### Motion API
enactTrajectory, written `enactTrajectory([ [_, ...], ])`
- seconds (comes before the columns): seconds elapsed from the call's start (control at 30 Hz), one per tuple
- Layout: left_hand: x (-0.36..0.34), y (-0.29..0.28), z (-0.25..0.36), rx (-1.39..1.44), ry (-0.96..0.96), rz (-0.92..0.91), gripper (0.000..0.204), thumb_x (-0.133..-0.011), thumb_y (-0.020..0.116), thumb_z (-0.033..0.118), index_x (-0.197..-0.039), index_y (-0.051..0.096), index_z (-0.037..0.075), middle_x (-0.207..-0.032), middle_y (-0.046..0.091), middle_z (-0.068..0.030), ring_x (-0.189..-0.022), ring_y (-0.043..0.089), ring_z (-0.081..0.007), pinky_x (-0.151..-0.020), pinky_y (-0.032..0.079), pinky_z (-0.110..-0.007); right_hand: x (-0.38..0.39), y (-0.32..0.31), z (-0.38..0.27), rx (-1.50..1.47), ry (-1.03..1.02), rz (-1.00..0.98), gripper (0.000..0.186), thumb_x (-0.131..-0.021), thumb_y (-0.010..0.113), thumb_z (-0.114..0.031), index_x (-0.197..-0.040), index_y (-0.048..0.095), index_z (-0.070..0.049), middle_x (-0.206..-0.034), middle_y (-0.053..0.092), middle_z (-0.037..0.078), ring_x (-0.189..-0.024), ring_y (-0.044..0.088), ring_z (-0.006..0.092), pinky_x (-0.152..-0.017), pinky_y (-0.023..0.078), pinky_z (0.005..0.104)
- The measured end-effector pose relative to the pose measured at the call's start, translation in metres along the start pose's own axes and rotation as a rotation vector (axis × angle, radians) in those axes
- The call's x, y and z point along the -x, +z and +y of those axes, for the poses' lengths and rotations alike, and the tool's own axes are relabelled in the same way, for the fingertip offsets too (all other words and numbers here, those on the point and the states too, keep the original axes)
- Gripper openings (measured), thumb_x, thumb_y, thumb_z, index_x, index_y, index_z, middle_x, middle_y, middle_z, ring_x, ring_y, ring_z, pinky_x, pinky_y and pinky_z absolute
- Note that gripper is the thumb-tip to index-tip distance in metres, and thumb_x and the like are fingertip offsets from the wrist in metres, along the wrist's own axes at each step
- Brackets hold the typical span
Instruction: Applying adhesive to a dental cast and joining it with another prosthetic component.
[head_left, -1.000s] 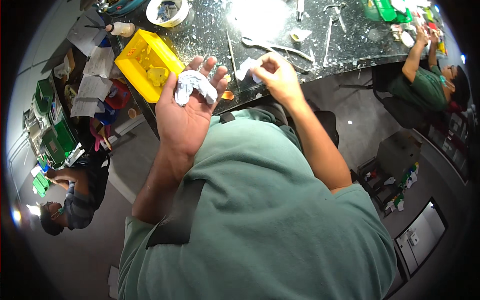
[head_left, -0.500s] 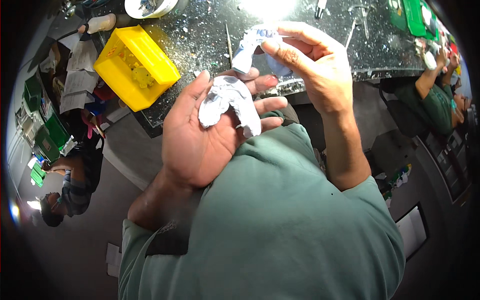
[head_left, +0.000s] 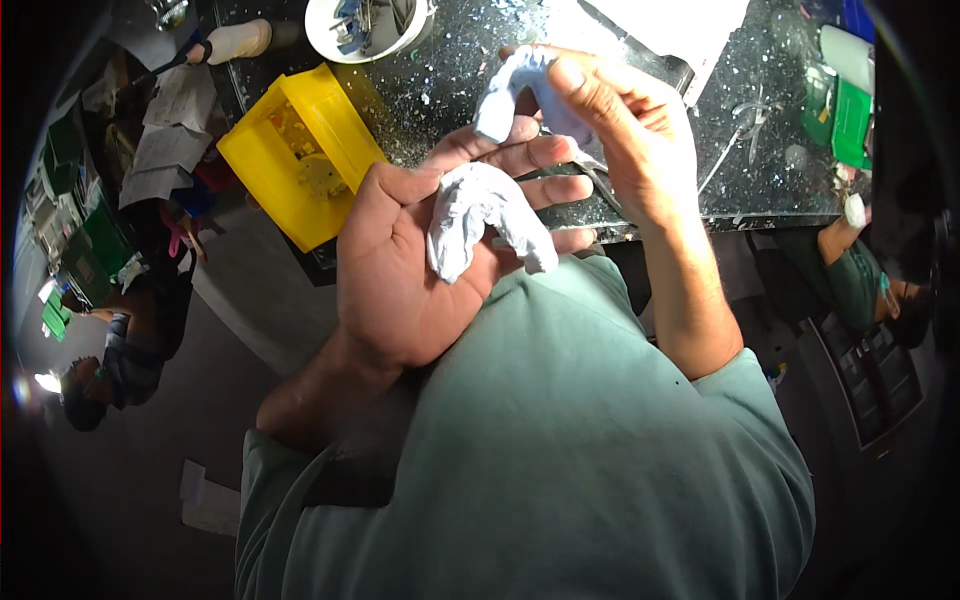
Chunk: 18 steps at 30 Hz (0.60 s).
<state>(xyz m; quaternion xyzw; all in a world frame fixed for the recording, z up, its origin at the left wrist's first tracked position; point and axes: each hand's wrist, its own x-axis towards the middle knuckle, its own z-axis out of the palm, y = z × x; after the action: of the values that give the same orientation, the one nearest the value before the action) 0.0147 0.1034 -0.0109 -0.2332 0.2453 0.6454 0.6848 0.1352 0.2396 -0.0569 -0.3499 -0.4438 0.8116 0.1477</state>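
Note:
A pale, horseshoe-shaped dental impression (head_left: 477, 210) with a lumpy surface rests in my left hand (head_left: 400, 270). That palm faces up under the piece, with its fingers stretched out around it. Just above, my right hand (head_left: 632, 125) pinches a second bluish-white dental arch (head_left: 497, 105) between thumb and fingers. The arch curves open toward me, and its right part lies partly behind my right hand. My left fingertips reach up close to its lower end; whether they touch it I cannot tell.
A yellow bin (head_left: 263, 165) with yellow bits stands left on the speckled black bench (head_left: 440, 75). Behind it is a white bowl (head_left: 352, 54) of metal tools. White paper (head_left: 680, 25), pliers (head_left: 745, 125) and a green box (head_left: 852, 120) lie right. Other people sit at both sides.
The view has shifted, bringing the bowl and the white paper further in. The arch in my right hand has tipped, showing less of its tooth shapes. My left hand still carries its impression.

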Motion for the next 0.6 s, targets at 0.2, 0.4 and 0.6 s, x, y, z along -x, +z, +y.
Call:
enactTrajectory([
  [0.2,-0.006,-0.006,-0.008,0.015,0.081,0.008,0.053,-0.092,0.035,0.031,-0.131,0.043,-0.003,-0.117,0.053,-0.0158,-0.103,0.052,-0.0289,-0.091,0.043,-0.051,0.003,0.0,-0.007,-0.104,0.083,-0.074,0.023,-0.094,0.063,-0.018,-0.105,0.068,0.001,-0.08,0.067,0.008,-0.064,0.059,0.0103,-0.059,0.049,0.0238],
  [0.4,-0.009,-0.006,-0.016,-0.045,0.07,0.03,0.051,-0.095,0.031,0.034,-0.127,0.046,-0.003,-0.115,0.057,-0.0168,-0.102,0.055,-0.0294,-0.091,0.045,-0.048,0.009,-0.004,-0.004,0.046,0.0,-0.028,0.023,-0.092,0.065,-0.019,-0.101,0.069,0.002,-0.074,0.065,0.007,-0.065,0.059,0.0096,-0.059,0.049,0.0239],
  [0.6,-0.012,-0.003,-0.02,-0.142,0.095,0.013,0.054,-0.099,0.028,0.039,-0.122,0.05,-0.004,-0.11,0.061,-0.0182,-0.098,0.059,-0.0285,-0.089,0.047,-0.044,0.014,-0.01,-0.008,0.052,0.02,-0.037,0.026,-0.092,0.065,-0.023,-0.106,0.069,0.0,-0.08,0.065,0.004,-0.069,0.057,0.0083,-0.064,0.046,0.0226],
])
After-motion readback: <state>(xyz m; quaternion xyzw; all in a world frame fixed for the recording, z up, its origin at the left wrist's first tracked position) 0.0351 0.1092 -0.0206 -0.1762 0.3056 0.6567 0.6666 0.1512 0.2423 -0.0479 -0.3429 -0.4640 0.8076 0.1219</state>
